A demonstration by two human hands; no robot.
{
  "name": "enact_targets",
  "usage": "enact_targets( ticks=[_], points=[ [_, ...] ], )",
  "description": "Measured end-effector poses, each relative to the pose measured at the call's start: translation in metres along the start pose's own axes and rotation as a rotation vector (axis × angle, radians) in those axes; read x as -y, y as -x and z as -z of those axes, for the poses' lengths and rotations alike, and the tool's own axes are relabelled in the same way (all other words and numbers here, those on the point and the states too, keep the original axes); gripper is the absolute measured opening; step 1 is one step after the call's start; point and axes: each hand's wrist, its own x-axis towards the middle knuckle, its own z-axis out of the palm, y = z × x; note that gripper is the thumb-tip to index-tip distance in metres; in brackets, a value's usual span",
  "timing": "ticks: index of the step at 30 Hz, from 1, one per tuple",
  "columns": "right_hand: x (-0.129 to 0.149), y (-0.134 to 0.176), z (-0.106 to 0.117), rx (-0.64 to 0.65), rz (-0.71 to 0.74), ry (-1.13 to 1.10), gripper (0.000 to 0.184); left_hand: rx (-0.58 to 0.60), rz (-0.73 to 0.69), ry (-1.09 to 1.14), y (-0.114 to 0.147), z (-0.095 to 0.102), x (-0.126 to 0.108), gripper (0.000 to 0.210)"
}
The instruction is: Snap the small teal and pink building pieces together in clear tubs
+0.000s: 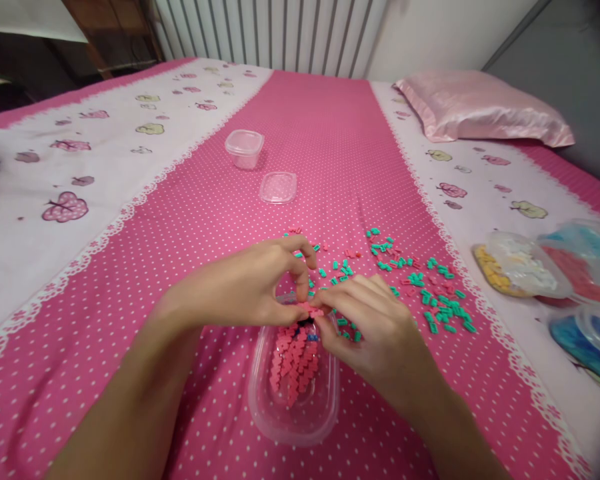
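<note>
A clear plastic container (294,427) stands on the bed near me, with strips of joined pink toy bricks (293,370) in it. Over its far end, my left hand (275,273) pinches a short pink brick piece (311,309) between thumb and finger. My right hand (365,320) grips the right end of the same piece with thumb and forefinger. A dark part and a bit of blue show just under the fingertips; what they are I cannot make out. Loose green bricks (447,308) and pink ones lie scattered beyond and right of my hands.
A small lidded tub (245,148) and a clear lid (279,187) lie farther off on the dotted bedsheet. At the right sit containers of yellow and white pieces (523,263), red pieces (575,270) and blue pieces (587,343). A pink pillow (480,107) rests at the back right.
</note>
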Motion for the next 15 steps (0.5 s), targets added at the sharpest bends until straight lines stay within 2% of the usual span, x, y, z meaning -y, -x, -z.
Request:
enact_targets(
  ticks=[10, 15],
  points=[
    [0.0006, -0.0002, 0.0005, -0.019, 0.042, -0.021, 0.007, 0.005, -0.022, 0.041, 0.0011, -0.0004, -0.0009, 0.003],
    [-0.0026, 0.0001, -0.0014, -0.026, 0.026, -0.109, 0.004, 0.041, -0.041, 0.054, 0.002, 0.001, 0.0036, 0.02]
  ],
)
